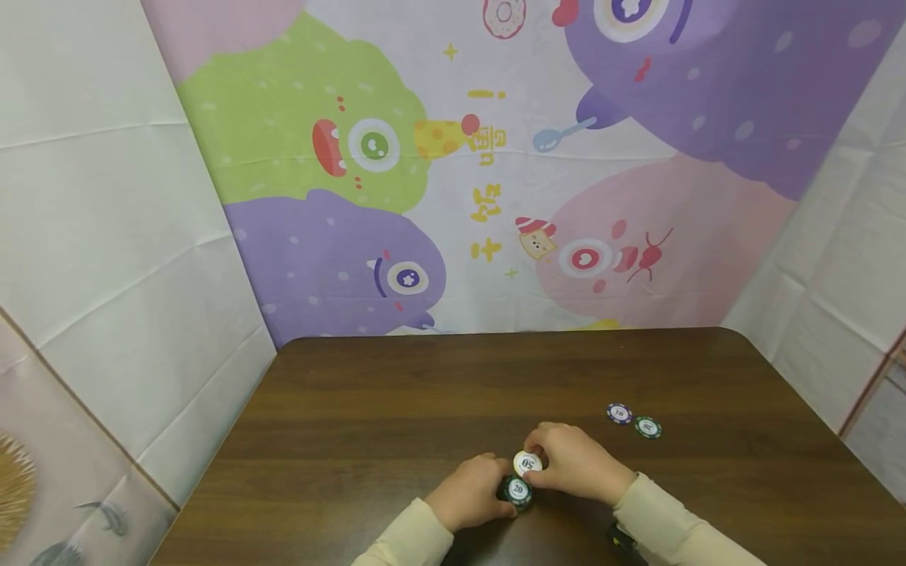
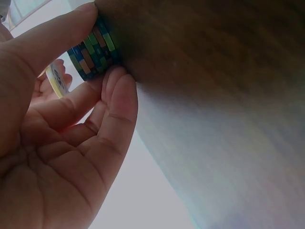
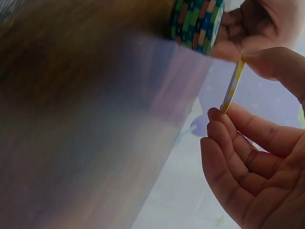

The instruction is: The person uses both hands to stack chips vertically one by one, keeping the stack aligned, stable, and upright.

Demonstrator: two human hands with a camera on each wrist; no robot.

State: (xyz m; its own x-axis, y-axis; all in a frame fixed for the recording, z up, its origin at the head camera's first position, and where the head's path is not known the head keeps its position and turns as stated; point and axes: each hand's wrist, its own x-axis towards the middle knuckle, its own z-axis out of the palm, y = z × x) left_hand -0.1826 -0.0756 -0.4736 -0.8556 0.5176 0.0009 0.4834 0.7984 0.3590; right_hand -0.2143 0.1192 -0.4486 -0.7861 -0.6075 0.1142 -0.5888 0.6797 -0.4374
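L hand (image 1: 469,494) grips the green chip stack (image 1: 519,493), standing on the tbl (image 1: 354,417); R hand (image 1: 579,465) pinches the white-and-yellow 50 chip (image 1: 527,462), approx 12 o'clock of it. Best imo: stack steady, 50 level, pinch rim only. L hand crowds the stack's edge, poss. snag. Farther, approx 2 o'clock, past R hand: purple-edged 10 chip (image 1: 619,413), loose green 20 chip (image 1: 647,427), side by side. Cartoon backdrop (image 1: 488,299) at 12.

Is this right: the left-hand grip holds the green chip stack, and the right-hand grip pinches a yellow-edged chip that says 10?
Almost! The yellow-edged chip pinched in the right-hand grip says 50, not 10; the head view shows it. The left-hand grip does hold the green chip stack.
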